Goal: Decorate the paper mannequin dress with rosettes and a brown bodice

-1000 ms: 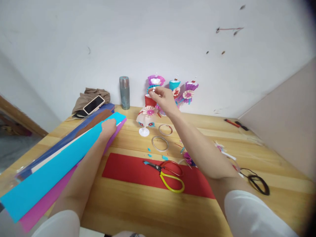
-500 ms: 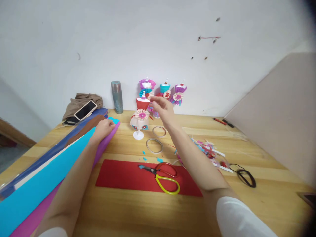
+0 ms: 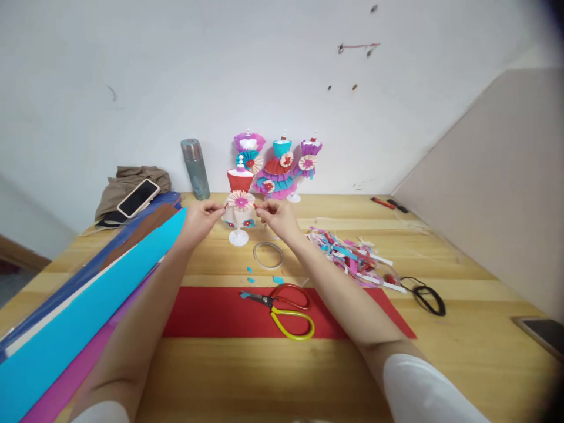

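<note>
In the head view, a small dress form stands upright on a round white base, wearing a red bodice, a pale pleated flower with a pink centre, and a pale skirt with small blue and red flowers. My left hand pinches the red strip sticking out at the form's left side. On the other side, my right hand has its thumb and finger closed on that strip's other end. Open-bladed scissors with red and yellow handles lie on a red paper sheet between my forearms.
Several dressed forms stand by the wall beside a thermos. Coloured paper sheets, a phone and brown cloth lie at left. Rings of wire or tape lie mid-table; paper scraps and a black band are right.
My left hand has left the coloured paper sheets and come right to the dress form. My right hand has lowered from the bodice to the waist. Both now pinch the red strip; the camera view shifted slightly.
</note>
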Tool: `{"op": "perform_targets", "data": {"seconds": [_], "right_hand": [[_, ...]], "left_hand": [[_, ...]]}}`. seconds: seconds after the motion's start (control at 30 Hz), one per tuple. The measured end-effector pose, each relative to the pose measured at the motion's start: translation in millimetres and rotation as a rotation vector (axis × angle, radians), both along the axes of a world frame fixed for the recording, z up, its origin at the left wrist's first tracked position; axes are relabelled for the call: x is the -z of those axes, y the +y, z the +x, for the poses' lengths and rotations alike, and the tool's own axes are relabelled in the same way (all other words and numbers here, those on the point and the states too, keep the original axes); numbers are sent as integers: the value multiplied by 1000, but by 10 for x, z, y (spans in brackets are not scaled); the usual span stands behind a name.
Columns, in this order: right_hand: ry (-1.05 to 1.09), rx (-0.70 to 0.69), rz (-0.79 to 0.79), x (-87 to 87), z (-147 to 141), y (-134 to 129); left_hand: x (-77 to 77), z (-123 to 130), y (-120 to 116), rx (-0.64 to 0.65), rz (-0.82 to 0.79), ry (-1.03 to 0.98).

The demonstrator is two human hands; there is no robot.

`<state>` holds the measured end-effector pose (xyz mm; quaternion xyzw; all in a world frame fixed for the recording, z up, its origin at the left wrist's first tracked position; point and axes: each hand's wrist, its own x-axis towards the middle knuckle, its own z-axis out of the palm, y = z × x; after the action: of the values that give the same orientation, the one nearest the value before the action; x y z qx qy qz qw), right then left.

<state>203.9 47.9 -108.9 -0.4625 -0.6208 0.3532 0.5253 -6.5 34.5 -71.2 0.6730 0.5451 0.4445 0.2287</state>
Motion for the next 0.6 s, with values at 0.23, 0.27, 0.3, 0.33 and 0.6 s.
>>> {"op": "perform_targets", "data": {"seconds": [0.23, 0.27, 0.3, 0.33, 0.6], "right_hand": [[89, -40, -31, 40, -65, 29], [84, -33, -30, 48, -71, 34], [76, -25, -30, 58, -78, 40], [68, -17, -29, 69, -84, 45], [60, -1, -21, 71, -68, 50]], "left_hand": [[26, 5, 19, 36, -18, 47], [38, 2, 30, 43, -12, 52], [51, -1, 42, 54, -7, 55], [65, -4, 52, 65, -5, 56], [78, -30, 41, 67, -17, 63]]}}
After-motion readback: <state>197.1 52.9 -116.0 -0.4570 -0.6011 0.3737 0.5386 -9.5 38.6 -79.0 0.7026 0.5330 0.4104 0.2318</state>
